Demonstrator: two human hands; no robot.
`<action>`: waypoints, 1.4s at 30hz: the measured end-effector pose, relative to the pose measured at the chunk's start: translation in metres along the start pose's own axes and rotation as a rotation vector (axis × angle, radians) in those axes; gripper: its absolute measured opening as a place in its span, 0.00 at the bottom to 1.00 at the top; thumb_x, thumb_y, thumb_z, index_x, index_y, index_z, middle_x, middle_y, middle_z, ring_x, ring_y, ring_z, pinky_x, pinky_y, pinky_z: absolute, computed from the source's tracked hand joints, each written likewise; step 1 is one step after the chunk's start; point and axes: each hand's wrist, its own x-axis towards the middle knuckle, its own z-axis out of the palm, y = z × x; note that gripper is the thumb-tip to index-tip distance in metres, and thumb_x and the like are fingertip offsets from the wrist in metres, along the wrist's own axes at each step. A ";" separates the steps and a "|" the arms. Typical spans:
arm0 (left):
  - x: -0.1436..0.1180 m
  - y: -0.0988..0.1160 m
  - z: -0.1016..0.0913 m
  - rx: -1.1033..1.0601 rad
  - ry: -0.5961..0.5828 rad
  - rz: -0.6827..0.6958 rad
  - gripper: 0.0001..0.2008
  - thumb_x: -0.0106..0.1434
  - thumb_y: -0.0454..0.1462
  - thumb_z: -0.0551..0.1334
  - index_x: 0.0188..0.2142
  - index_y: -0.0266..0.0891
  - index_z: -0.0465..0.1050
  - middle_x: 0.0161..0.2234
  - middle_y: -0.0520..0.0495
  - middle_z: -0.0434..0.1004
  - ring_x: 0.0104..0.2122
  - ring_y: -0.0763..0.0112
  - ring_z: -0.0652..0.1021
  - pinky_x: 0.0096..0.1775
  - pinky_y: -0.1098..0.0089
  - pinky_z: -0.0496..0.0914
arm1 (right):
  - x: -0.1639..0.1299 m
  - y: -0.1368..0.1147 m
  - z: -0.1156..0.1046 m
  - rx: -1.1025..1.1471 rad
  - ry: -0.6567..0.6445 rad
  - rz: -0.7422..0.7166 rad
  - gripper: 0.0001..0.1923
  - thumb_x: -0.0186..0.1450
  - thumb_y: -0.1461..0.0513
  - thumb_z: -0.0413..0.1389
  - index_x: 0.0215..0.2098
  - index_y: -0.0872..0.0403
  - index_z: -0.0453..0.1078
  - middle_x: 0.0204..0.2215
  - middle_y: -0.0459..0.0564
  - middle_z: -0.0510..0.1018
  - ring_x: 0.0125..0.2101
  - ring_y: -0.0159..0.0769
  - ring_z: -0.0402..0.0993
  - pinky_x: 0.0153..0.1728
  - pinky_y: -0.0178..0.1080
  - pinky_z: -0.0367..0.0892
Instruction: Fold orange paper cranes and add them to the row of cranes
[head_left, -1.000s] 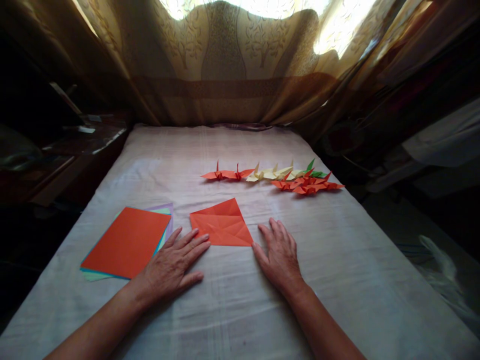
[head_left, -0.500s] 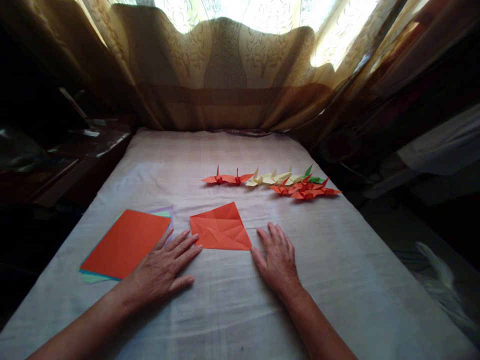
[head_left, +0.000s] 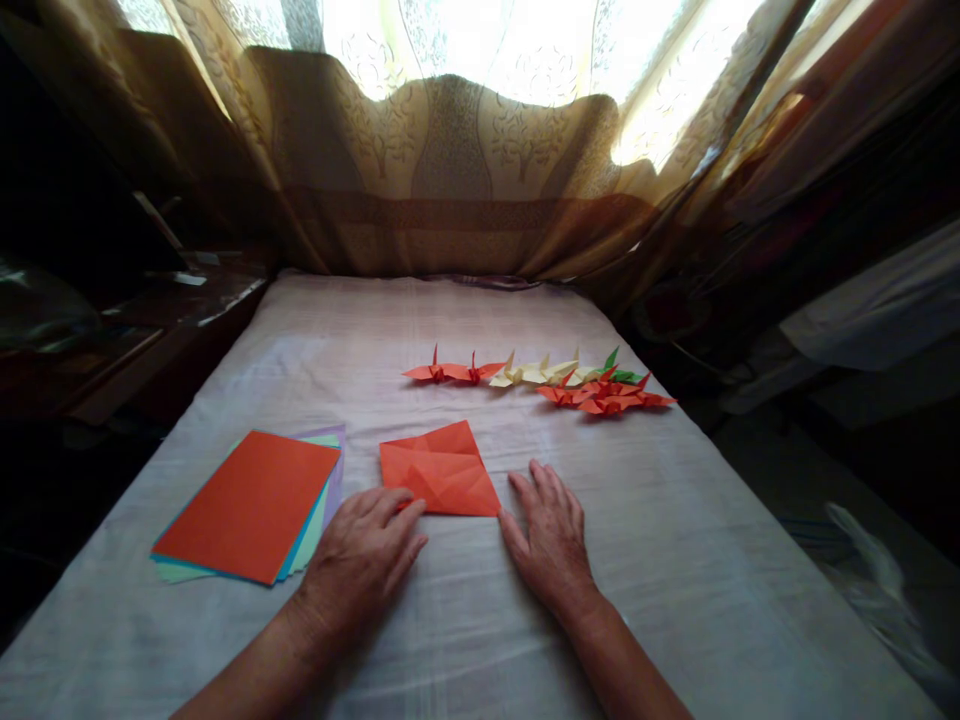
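A creased orange paper square point(head_left: 439, 468) lies on the white cloth point(head_left: 465, 620) in front of me. My left hand point(head_left: 364, 555) rests palm down at its near left corner, fingertips touching the paper's edge. My right hand point(head_left: 551, 535) lies flat on the cloth just right of the sheet's near right corner, fingers spread. Neither hand holds anything.
A stack of coloured sheets point(head_left: 251, 505), orange on top, sits to the left. A row of folded paper cranes point(head_left: 540, 378), orange, pale yellow and green, lies farther back. Curtains point(head_left: 450, 170) hang behind. Dark furniture point(head_left: 112, 330) flanks the left edge.
My left hand has slid right and forward onto the orange square's near corner. The view has tipped down slightly. My right hand has stayed beside the sheet.
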 end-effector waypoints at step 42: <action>0.020 0.006 0.030 -0.028 -0.080 -0.105 0.23 0.70 0.47 0.53 0.59 0.40 0.69 0.59 0.37 0.71 0.59 0.51 0.69 0.61 0.47 0.55 | 0.030 0.013 -0.026 0.275 0.063 -0.773 0.10 0.69 0.66 0.52 0.40 0.48 0.75 0.48 0.47 0.81 0.55 0.35 0.71 0.60 0.46 0.60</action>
